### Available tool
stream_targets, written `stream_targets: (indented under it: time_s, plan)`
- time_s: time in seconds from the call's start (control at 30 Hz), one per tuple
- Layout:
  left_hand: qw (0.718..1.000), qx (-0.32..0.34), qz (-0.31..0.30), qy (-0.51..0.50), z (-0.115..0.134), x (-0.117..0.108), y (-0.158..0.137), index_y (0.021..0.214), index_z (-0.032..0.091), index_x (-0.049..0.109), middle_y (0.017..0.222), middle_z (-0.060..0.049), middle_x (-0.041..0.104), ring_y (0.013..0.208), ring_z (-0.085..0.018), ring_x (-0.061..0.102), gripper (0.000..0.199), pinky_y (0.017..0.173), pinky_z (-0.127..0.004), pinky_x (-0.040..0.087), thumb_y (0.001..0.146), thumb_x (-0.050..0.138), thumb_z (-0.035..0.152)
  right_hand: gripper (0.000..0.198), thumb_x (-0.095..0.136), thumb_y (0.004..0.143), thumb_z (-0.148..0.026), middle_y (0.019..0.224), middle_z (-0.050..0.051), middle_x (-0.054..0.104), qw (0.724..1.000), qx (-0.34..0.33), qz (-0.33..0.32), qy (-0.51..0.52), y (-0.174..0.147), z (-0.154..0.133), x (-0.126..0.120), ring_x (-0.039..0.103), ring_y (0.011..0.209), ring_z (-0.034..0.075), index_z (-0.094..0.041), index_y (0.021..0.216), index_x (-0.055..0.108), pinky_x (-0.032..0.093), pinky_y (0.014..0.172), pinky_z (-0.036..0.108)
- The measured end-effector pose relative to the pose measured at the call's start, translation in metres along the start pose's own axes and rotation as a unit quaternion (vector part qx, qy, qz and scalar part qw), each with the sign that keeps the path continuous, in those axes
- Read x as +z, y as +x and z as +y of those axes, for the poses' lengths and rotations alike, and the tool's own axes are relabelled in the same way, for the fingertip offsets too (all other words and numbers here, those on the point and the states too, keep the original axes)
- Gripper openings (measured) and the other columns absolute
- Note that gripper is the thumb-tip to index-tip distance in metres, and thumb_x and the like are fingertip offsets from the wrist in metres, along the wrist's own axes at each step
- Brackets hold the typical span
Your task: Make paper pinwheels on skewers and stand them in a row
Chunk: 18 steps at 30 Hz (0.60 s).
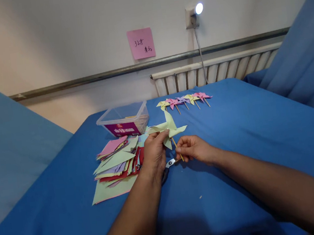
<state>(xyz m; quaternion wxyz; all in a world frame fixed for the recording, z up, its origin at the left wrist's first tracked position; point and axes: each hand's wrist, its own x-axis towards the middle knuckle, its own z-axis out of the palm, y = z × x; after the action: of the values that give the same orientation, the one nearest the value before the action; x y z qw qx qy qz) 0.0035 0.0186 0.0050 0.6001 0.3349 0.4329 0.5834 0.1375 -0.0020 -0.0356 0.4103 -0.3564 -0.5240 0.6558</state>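
A pale green paper pinwheel (170, 124) is held up over the blue-covered table. My left hand (156, 151) is closed on it, thumb pressed near its centre. Its thin wooden stick (174, 143) slants down to my right hand (193, 149), whose fingers pinch it near the lower end. Beneath and between the hands lie scissors (170, 163), their dark handles partly covered by my left wrist. To the left of my left hand is a loose pile of coloured paper sheets (116, 161) in green, pink, purple and red.
Behind the papers stands a clear plastic box (122, 120) with a purple label and thin sticks inside. Several finished pinwheels (183, 100) lie in a row at the table's back. A radiator (220, 68) and a plugged-in cable (200, 54) are beyond. Blue curtains (305, 55) flank the table.
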Motion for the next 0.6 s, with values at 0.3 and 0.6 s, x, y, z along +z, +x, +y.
stream_targets:
  time_s: [0.3,0.6]
  plan:
    - [1.000,-0.003,-0.010,-0.019,0.0006,-0.0004,0.0010,0.067,0.011,0.063,0.061,-0.002,0.062,0.055,-0.012,0.055,0.022,0.055,-0.024,0.042,0.057,0.077,0.025,0.032,0.068,0.072,-0.045,0.063,0.000,0.066,1.000,0.001,-0.005,-0.002,-0.0020,-0.0014,0.0000,0.049,0.044,0.007,-0.017,0.075,0.052,0.031,0.043,0.020]
    - [1.000,0.004,-0.001,-0.009,0.0021,-0.0010,0.0002,0.067,0.010,0.065,0.059,-0.003,0.065,0.052,-0.013,0.057,0.020,0.056,-0.025,0.044,0.057,0.078,0.022,0.038,0.071,0.066,-0.050,0.061,-0.001,0.065,1.000,0.014,-0.013,-0.012,0.0000,-0.0030,0.0002,0.048,0.042,0.007,-0.018,0.073,0.052,0.031,0.041,0.020]
